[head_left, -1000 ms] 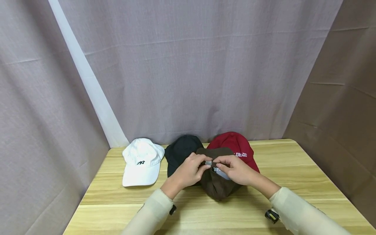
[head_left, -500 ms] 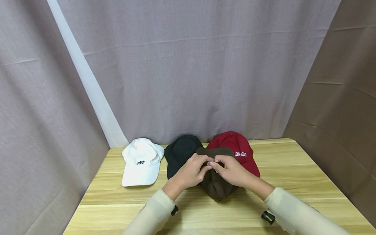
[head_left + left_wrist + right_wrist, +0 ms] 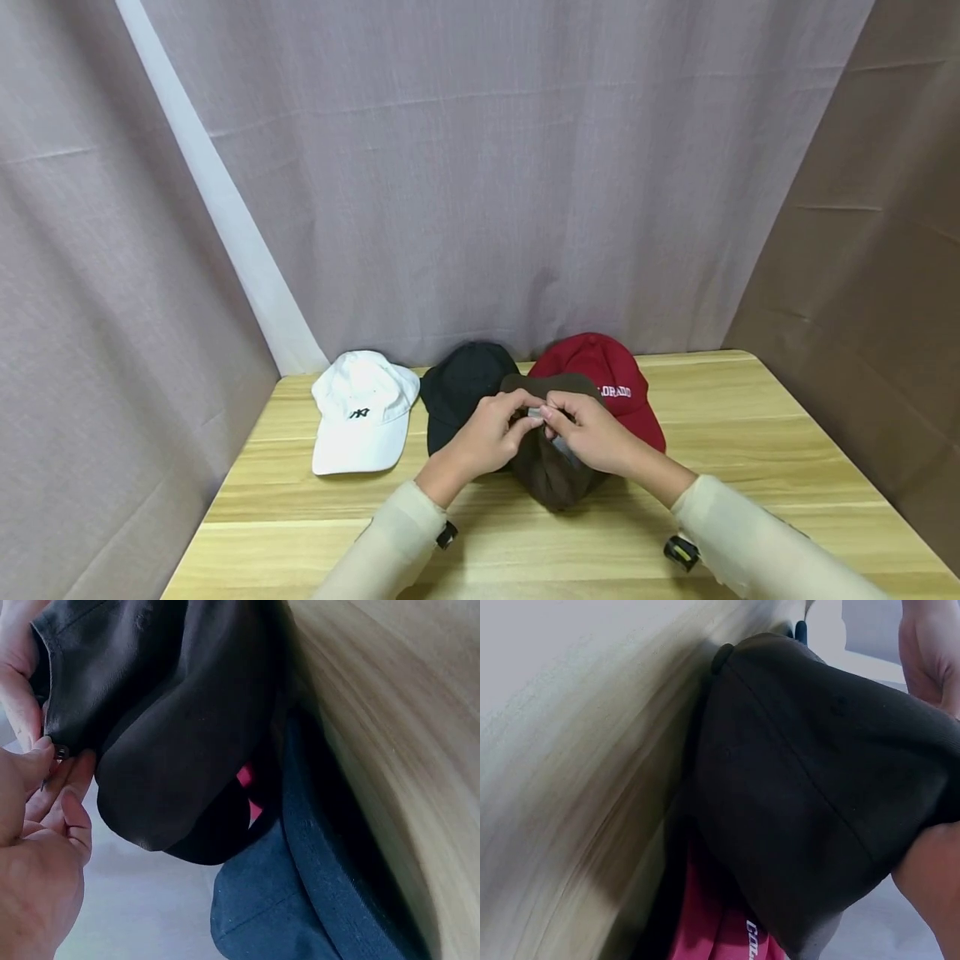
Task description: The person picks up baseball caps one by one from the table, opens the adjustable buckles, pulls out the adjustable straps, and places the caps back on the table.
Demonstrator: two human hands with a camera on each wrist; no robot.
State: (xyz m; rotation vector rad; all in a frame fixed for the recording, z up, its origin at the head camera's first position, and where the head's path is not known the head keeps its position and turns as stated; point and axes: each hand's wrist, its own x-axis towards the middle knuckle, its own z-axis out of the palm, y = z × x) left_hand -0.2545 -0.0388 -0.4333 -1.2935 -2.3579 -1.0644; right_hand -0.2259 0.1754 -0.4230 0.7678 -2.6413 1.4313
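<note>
A brown baseball cap lies crown toward me, its brim pointing away. My left hand pinches the cap's back strap at a small metal buckle between thumb and index finger. From the other side, my right hand pinches the strap right beside the buckle, fingertips meeting the left ones. In the left wrist view the buckle shows at the edge of the cap's opening. The right wrist view has the cap's crown in front, covering the right fingertips.
Behind the brown cap sit a black cap and a red cap with white lettering, both partly covered. A white cap lies to the left on the wooden table. Curtains stand behind the table.
The right hand has shifted slightly left along the strap, its thumb and fingers changing position at the buckle. The buckle was mostly covered half a second ago and shows again. The caps stay put.
</note>
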